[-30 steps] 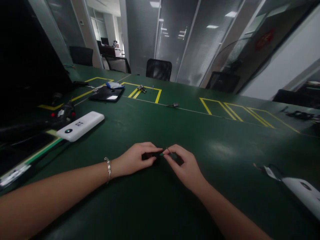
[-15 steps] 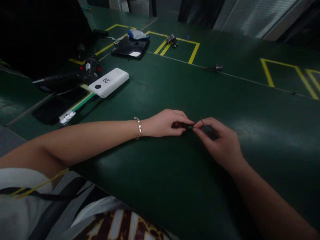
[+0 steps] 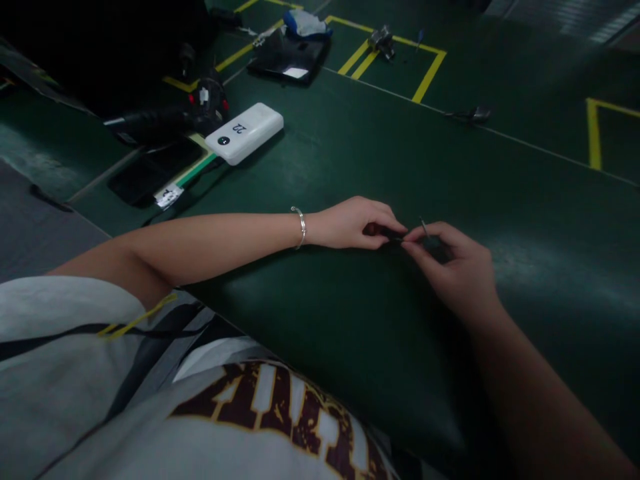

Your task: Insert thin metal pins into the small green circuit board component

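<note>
My left hand (image 3: 357, 223), with a silver bracelet at its wrist, reaches in from the left. Its thumb and fingertips are closed around a small dark piece (image 3: 394, 236), mostly hidden by the fingers and too small to name. Facing it, my right hand (image 3: 463, 270) pinches at the right end of that piece, thumb against index finger. A thin metal rod (image 3: 423, 225) sticks up beside the right index finger; its lower part is hidden. Both hands are low over the green table (image 3: 320, 307), fingertips almost meeting.
To the left lie a white power bank (image 3: 246, 133) marked 22, a dark phone (image 3: 153, 170) and a black handheld tool (image 3: 150, 125). Farther back are a black tablet (image 3: 287, 60), a blue-white packet (image 3: 306, 24), a metal part (image 3: 382, 43) and a small dark item (image 3: 477, 115).
The view has tilted down and shifted, so table things appear higher and farther right. Both hands keep their pinch on the small dark piece, with little change between them.
</note>
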The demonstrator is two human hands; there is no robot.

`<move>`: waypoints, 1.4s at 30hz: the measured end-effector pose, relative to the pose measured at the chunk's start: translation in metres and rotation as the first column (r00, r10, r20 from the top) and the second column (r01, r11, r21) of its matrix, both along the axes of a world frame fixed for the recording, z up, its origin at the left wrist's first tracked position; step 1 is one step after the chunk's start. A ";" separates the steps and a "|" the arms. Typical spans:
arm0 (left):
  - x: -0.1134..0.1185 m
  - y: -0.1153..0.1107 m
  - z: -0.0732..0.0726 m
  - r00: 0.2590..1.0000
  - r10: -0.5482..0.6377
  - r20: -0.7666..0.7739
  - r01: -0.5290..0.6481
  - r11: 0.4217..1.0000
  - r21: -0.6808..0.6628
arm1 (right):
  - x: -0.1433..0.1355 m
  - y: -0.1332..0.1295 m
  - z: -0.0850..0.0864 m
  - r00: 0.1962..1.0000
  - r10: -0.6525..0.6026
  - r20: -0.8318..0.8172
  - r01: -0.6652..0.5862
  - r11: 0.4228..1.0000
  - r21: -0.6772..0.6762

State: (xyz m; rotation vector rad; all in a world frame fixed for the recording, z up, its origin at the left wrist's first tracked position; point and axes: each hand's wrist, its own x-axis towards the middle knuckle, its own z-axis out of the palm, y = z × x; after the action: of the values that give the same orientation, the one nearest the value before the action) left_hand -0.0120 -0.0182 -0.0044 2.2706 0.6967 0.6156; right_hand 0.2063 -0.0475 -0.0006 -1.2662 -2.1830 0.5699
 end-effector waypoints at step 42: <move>0.033 -0.026 0.005 0.666 0.644 0.377 0.093 0.430 -0.898 | -0.006 -0.015 0.016 0.985 -0.016 -0.172 0.048 0.982 0.181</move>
State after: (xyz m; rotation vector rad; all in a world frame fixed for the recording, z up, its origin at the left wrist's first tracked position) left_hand 0.0209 -0.0440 0.0006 0.7857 0.7779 0.9309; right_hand 0.2006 -0.0625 0.0155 -1.1111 -2.0194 0.4342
